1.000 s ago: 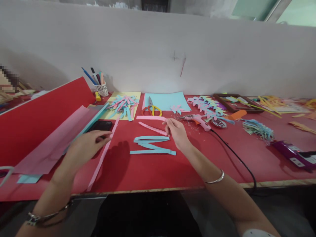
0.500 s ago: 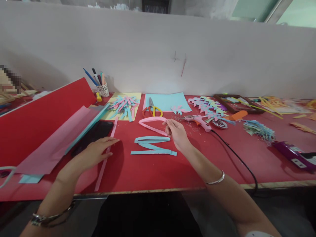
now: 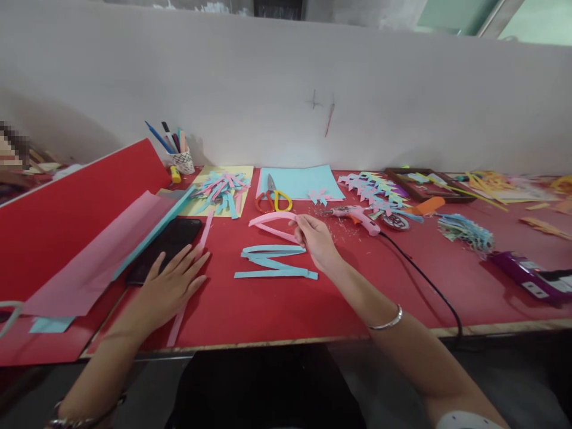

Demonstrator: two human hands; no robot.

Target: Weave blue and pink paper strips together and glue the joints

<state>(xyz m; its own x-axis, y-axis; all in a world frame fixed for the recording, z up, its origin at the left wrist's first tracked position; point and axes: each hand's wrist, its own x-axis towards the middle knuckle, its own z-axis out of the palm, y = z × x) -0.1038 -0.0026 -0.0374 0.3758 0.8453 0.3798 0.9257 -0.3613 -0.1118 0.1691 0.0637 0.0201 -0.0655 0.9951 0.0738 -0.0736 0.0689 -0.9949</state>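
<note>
Paper strip (image 3: pixel 272 217), pink, narrow, bent double, pinched in right fingers (image 3: pixel 302 229)

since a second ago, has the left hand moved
Yes: judged against the scissors, the left hand has shifted rightward and toward the near table edge.

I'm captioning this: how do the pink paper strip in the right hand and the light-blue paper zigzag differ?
The narrow pink paper strip is pinched in the right hand; the light-blue paper zigzag lies on the red tabletop. The pink strip shows two strands, bowed apart; the blue zigzag shows more, angled back and forth. Both are narrow paper.
</note>
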